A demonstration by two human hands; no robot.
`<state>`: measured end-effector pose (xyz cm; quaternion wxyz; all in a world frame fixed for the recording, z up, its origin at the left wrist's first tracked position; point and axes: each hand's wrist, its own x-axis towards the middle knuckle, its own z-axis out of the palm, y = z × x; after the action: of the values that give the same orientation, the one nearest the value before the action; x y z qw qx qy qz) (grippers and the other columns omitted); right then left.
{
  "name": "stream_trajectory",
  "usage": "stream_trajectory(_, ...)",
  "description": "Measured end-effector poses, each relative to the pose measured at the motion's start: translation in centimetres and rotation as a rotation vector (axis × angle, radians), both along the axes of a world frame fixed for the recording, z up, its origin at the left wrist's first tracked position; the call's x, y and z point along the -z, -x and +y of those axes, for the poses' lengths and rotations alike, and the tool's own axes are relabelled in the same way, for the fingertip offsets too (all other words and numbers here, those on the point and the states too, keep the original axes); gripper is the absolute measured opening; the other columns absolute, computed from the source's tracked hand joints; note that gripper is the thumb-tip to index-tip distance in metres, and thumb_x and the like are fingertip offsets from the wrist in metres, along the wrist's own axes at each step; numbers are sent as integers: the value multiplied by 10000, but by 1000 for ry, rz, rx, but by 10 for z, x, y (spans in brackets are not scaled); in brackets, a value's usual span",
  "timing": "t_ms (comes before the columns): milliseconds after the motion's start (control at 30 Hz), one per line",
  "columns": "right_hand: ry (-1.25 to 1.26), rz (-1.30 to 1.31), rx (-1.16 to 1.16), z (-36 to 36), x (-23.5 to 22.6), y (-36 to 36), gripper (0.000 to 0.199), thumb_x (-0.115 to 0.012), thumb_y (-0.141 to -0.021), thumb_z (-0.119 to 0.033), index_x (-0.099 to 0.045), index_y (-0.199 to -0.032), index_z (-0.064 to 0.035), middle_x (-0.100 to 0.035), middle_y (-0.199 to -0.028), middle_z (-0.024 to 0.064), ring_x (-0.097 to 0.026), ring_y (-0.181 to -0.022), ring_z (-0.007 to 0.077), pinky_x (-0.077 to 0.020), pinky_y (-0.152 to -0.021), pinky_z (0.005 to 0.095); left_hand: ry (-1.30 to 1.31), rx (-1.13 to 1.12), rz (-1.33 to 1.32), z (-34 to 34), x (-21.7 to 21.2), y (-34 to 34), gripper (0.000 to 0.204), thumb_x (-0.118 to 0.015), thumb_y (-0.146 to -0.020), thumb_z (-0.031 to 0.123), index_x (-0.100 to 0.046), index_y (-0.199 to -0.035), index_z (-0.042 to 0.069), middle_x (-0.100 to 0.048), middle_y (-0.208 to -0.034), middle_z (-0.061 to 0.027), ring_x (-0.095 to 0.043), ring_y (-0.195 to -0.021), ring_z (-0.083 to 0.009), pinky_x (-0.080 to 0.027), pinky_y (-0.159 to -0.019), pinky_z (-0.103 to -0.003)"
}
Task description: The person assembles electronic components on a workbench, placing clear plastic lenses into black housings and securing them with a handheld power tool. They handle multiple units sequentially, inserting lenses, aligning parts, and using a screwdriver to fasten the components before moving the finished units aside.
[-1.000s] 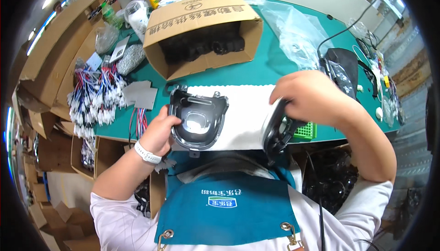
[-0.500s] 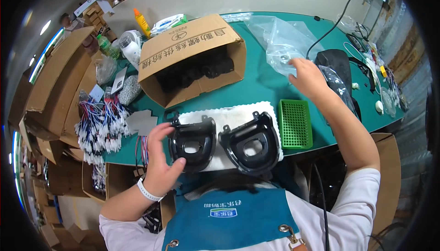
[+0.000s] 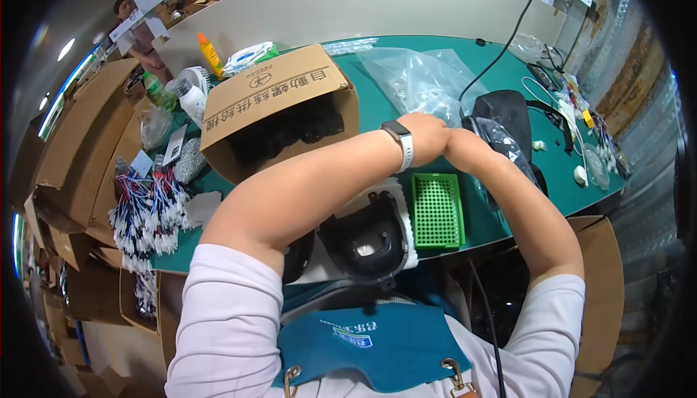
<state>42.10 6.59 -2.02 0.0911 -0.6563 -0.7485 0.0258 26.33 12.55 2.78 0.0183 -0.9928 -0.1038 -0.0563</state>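
Observation:
My left hand (image 3: 425, 136) and my right hand (image 3: 470, 151) meet over the table at the near edge of a clear plastic bag (image 3: 417, 78). The fingers of both are curled in and pressed together, and whatever lies between them is hidden. My left forearm crosses in front of the open cardboard box and over the black plastic housings. One black housing (image 3: 370, 242) lies on a white cloth (image 3: 406, 213); a second black housing (image 3: 297, 260) is mostly covered by my left arm. A green perforated basket (image 3: 437, 210) stands just below my hands.
The cardboard box (image 3: 279, 86) holds dark parts. Bundled wires with white connectors (image 3: 149, 216) hang at the left edge. A black bag-like item (image 3: 508, 118) lies beside my right hand. A black cable (image 3: 501, 64) hangs down there. A person (image 3: 134, 27) stands far left.
My left hand has left the left housing and swung across to the right, joining my right hand. The right hand has drawn nearer to me, and the view has shifted slightly.

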Motion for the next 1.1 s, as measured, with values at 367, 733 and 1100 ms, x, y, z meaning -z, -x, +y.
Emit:
stream_trajectory(367,144,-331,62,21,-15,-15,409,-507,-850,-74,-527,-1257,-105,-654,-893,161,-637,-871,338,-509,-732,430,-40,-393,364,23,2,-13,254,-505,-822,62,-623,-1020,-46,-668,-956,-218,-667,-874,-329,-532,-742,-397)
stream_trajectory(733,292,-154,-11,-1,-36,-6,667,-737,-714,-169,-465,-1306,-29,-655,-972,202,-630,-939,356,-502,-804,426,127,-442,36,27,19,-23,320,-608,-839,321,-685,-842,10,-669,-888,-194,-651,-821,-341,-518,-735,-425)
stream_trajectory(1100,-249,-263,148,37,2,-15,150,-602,-750,-102,-682,-860,-41,-620,-914,147,-612,-910,315,-486,-770,406,113,-434,13,36,39,-38,299,-668,-796,308,-684,-841,13,-662,-880,-195,-646,-850,-334,-517,-745,-419)
